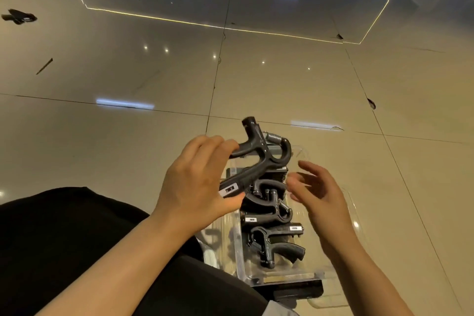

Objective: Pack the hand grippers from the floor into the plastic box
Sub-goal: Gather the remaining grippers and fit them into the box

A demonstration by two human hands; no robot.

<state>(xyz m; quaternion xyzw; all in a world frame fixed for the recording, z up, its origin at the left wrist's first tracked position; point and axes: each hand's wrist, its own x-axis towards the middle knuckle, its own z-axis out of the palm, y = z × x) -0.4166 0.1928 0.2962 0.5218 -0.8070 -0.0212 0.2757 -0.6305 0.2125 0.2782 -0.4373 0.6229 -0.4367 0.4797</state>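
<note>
Head view: left hand [197,182] gripping a black hand gripper [259,159], fingers curled over one handle near the top, thumb pressed against the other handle close to its white label. Gripper held in the air, tilted, just above the far end of the clear plastic box [232,236], metal spring toward the top right. Right hand [318,195] just beside it over the box, fingers spread and relaxed, holding nothing, somewhat blurred. Inside the box, several more black grippers [272,205] lying packed one behind another along its length, the nearest one [277,246] with its ribbed handle pointing right; exact count hard to tell where they overlap. Box resting on the glossy beige tiled floor [128,72], between the two forearms and touching or just beside the dark trousers [64,238] at lower left. Well apart, far left on the floor, one more dark object [19,16], seemingly another gripper, blurred. Near it, lower down, a thin dark stick-like scrap [45,66]. Bright ceiling lights mirrored in the tiles
</note>
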